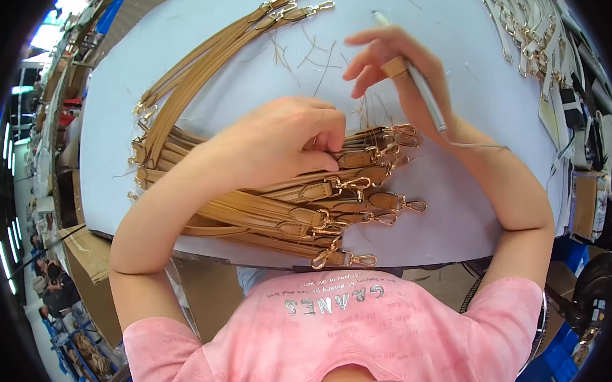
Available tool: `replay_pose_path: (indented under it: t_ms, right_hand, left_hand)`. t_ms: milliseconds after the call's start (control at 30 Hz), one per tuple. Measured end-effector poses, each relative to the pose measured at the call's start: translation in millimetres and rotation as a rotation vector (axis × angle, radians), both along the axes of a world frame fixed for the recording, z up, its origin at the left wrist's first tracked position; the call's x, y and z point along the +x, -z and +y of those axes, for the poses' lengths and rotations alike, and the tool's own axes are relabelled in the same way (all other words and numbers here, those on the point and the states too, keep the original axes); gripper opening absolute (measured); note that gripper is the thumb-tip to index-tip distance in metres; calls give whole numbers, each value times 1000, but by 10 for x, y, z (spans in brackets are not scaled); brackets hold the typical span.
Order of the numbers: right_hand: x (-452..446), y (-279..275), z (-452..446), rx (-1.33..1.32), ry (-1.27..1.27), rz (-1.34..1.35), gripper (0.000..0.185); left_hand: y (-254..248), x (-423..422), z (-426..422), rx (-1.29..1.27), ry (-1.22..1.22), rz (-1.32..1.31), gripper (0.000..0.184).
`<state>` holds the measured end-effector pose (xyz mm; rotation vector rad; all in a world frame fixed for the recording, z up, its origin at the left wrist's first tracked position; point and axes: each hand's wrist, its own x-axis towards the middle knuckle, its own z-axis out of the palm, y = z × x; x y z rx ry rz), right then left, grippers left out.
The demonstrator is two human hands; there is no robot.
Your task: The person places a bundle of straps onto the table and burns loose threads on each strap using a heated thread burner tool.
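My left hand [287, 141] lies over a pile of tan leather straps [253, 210], fingers curled and thumb pressed down near the brown end tab of one strap [354, 160]. Gold swivel clasps [353, 184] hang from the strap ends, pointing right. Above the pile, my right hand [399, 63] is raised, with a slim grey-white pen-shaped tool [425, 96] gripped along the palm. Its fingers are partly spread, and a tan band [395, 67] wraps one of them. A thin cord [480, 146] appears at the tool's lower end. Loose dark threads [325, 62] lie between the hands.
More tan straps [207, 56] curve across the white table [448, 220] at upper left. A bundle of white straps with metal clasps [526, 38] hangs over the far right edge. A cardboard box [92, 256] stands beside the table's left corner.
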<state>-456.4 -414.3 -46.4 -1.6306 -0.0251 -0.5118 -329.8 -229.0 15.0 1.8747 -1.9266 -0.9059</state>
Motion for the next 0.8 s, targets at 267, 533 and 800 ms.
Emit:
replay_pose_path:
  t_ms: [267,533,800]
  right_hand:
    - [-118,-153,136,-307,-179,229,17]
    - [50,94,47,-529,104,-162,15]
    - [-13,-49,50,-443,-101,323,33]
  left_hand:
    - [143,243,144,-263,-476,-392,17]
    - [439,179,123,-349,-365,19,19]
    - [334,389,57,26,-481,295,15]
